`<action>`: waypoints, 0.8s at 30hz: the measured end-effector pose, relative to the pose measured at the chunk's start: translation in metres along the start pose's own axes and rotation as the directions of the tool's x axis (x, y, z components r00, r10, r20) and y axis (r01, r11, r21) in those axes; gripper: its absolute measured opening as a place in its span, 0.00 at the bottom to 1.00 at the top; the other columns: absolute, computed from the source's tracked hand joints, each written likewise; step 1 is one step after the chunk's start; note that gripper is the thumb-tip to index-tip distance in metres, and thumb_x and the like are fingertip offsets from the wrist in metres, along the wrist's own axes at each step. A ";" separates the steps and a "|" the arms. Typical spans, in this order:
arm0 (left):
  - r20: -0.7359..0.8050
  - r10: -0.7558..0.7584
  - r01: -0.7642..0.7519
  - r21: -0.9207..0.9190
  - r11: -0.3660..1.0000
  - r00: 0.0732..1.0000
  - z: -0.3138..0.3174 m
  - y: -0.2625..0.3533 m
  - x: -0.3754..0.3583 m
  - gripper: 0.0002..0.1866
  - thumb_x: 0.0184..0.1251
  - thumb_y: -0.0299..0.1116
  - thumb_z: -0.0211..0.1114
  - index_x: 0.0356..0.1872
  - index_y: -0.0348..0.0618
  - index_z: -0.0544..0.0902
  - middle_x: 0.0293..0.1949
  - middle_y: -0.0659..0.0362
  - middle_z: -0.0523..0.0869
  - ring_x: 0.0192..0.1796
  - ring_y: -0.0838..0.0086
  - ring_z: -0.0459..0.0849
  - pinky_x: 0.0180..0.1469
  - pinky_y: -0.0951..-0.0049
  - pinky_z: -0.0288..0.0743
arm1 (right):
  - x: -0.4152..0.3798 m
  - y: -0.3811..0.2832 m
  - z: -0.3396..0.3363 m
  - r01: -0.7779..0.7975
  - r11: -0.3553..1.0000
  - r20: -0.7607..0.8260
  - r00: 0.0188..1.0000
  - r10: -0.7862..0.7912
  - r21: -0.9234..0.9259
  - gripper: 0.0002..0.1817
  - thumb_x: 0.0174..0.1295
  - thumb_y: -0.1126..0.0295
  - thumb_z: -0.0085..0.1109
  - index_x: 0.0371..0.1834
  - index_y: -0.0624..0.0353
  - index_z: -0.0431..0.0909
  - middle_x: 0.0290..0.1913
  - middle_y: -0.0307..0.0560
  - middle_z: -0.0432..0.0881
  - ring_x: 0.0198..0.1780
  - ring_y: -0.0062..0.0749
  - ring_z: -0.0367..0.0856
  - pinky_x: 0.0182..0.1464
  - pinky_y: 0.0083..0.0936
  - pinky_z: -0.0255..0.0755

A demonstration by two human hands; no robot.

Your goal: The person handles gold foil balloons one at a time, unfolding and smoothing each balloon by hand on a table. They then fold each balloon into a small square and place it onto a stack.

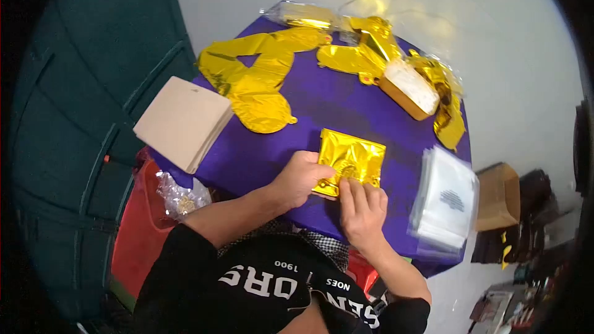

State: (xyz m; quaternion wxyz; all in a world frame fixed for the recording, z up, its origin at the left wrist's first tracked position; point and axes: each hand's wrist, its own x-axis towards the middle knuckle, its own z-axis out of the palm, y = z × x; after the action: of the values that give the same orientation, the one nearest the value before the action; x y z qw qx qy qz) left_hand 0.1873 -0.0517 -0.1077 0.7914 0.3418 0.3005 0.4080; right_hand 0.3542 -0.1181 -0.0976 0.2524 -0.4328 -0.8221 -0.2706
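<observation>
A folded gold foil piece (351,154), roughly square and shiny, lies at the near edge of the purple table (303,99). My left hand (303,179) grips its left side, thumb on top and the other fingers mostly hidden beneath. On its lower right part rests my right hand (362,210), fingers bent and close together, tips pressing on the foil. A flat gold foil balloon (263,99) spreads out beyond my left hand. Further back lies another gold foil balloon (365,52).
Brown cardboard sheets (182,120) are stacked at the left edge, clear plastic bags (445,201) at the right. A gold block with a white top (411,89) sits near crumpled gold foil (450,117). A red container (133,235) stands below left, a cardboard box (498,198) at right.
</observation>
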 end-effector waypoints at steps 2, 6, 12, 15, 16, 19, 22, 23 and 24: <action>-0.010 -0.011 0.011 -0.041 0.999 1.000 0.002 0.001 -0.002 0.13 0.61 0.20 0.57 0.46 0.27 0.80 0.42 0.51 0.85 0.41 0.69 0.86 0.47 0.70 0.79 | 0.000 0.001 -0.001 0.012 1.000 -0.003 1.000 -0.012 0.004 0.16 0.56 0.71 0.55 0.47 0.64 0.80 0.43 0.49 0.81 0.43 0.37 0.77 0.47 0.35 0.67; -0.004 -0.052 0.052 -0.083 0.995 0.999 0.004 0.003 -0.006 0.13 0.63 0.21 0.56 0.47 0.27 0.79 0.40 0.51 0.85 0.40 0.67 0.86 0.41 0.66 0.83 | 0.003 0.002 -0.004 0.048 0.999 -0.024 0.999 -0.048 0.007 0.14 0.56 0.71 0.56 0.45 0.64 0.80 0.41 0.49 0.82 0.43 0.39 0.79 0.48 0.36 0.68; -0.005 -0.052 0.051 -0.087 0.995 0.999 0.008 0.014 -0.015 0.13 0.66 0.25 0.56 0.49 0.29 0.79 0.43 0.51 0.84 0.41 0.66 0.87 0.38 0.64 0.85 | 0.018 0.009 -0.011 0.094 0.991 -0.082 0.993 -0.086 0.095 0.12 0.56 0.74 0.56 0.42 0.67 0.79 0.40 0.53 0.82 0.44 0.43 0.82 0.48 0.38 0.73; 0.025 0.006 -0.004 -0.075 0.997 1.000 0.012 0.023 -0.023 0.14 0.68 0.30 0.56 0.48 0.31 0.79 0.41 0.53 0.85 0.41 0.68 0.86 0.42 0.64 0.85 | 0.024 0.012 -0.012 0.101 0.989 -0.127 0.988 -0.087 0.107 0.11 0.57 0.75 0.55 0.42 0.67 0.78 0.38 0.53 0.82 0.43 0.44 0.83 0.48 0.39 0.75; 0.051 0.041 -0.037 -0.090 0.995 0.998 0.015 0.030 -0.028 0.15 0.70 0.33 0.55 0.49 0.32 0.78 0.41 0.54 0.85 0.42 0.69 0.86 0.43 0.65 0.84 | 0.026 0.013 -0.013 0.093 0.988 -0.143 0.987 -0.075 0.121 0.11 0.57 0.75 0.55 0.42 0.67 0.78 0.38 0.53 0.82 0.43 0.44 0.84 0.47 0.39 0.75; 0.070 0.119 -0.124 0.061 0.990 0.990 0.013 0.042 -0.037 0.17 0.74 0.38 0.52 0.52 0.35 0.77 0.43 0.55 0.85 0.47 0.71 0.85 0.49 0.68 0.81 | 0.035 0.017 -0.025 -0.043 0.971 -0.147 0.986 0.079 0.233 0.12 0.53 0.81 0.57 0.42 0.65 0.79 0.38 0.52 0.83 0.41 0.44 0.84 0.45 0.36 0.76; 0.106 0.362 -0.326 0.707 0.627 0.926 -0.004 0.062 -0.064 0.12 0.70 0.30 0.57 0.48 0.33 0.79 0.43 0.53 0.87 0.47 0.69 0.86 0.51 0.71 0.77 | 0.031 0.030 -0.033 -0.356 0.826 -0.044 0.909 0.415 0.437 0.12 0.51 0.86 0.58 0.39 0.63 0.81 0.36 0.51 0.84 0.38 0.43 0.84 0.42 0.27 0.76; 0.152 0.540 -0.410 0.821 0.397 0.828 -0.013 0.068 -0.074 0.11 0.66 0.28 0.60 0.45 0.33 0.81 0.42 0.52 0.87 0.46 0.68 0.86 0.50 0.71 0.78 | 0.032 0.036 -0.038 -0.465 0.729 0.010 0.846 0.533 0.502 0.07 0.57 0.84 0.57 0.37 0.65 0.82 0.35 0.48 0.85 0.36 0.35 0.85 0.41 0.23 0.76; 0.232 0.679 -0.432 0.891 0.138 0.696 -0.021 0.075 -0.085 0.10 0.62 0.27 0.64 0.43 0.34 0.82 0.41 0.52 0.87 0.45 0.67 0.86 0.49 0.71 0.78 | 0.027 0.046 -0.038 -0.565 0.527 0.114 0.743 0.659 0.635 0.07 0.59 0.82 0.57 0.38 0.66 0.82 0.35 0.45 0.86 0.35 0.30 0.84 0.41 0.22 0.76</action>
State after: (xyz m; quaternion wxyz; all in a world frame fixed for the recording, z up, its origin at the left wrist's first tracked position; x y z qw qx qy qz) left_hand 0.0971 -0.0855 -0.0443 0.2190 0.7481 0.4077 0.4757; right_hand 0.3869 -0.1055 -0.0420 0.5179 -0.5620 -0.6373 0.0989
